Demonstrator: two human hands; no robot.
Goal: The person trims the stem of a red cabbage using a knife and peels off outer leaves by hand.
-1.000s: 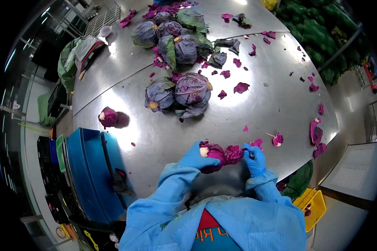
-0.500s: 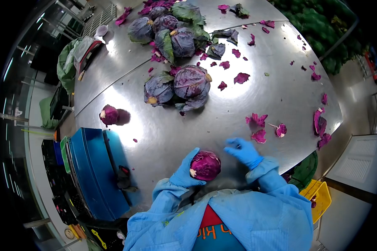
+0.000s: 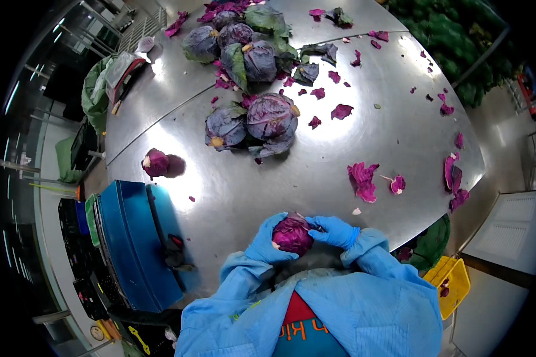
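A small purple cabbage (image 3: 293,235) with a pale stem end is held close to the person's body, over the table's near edge. My left hand (image 3: 268,241), in a blue glove, wraps round its left side. My right hand (image 3: 335,231), also gloved in blue, touches the cabbage's upper right side with closed fingers; a small dark object, too small to name, shows between them. Torn purple leaves (image 3: 363,180) lie to the right on the metal table (image 3: 250,190), with a leaf piece (image 3: 397,184) beside them.
Large cabbages (image 3: 272,117) stand mid-table, with more (image 3: 259,60) behind. Another small cabbage (image 3: 155,163) sits at left, above a blue box (image 3: 138,244). At right are a green basket (image 3: 433,245) and a yellow crate (image 3: 457,287). Leaf scraps (image 3: 342,111) are scattered around.
My right hand has moved left onto the cabbage. The leaf pieces at the right now lie together in a larger clump, and a small pale scrap has appeared below them.
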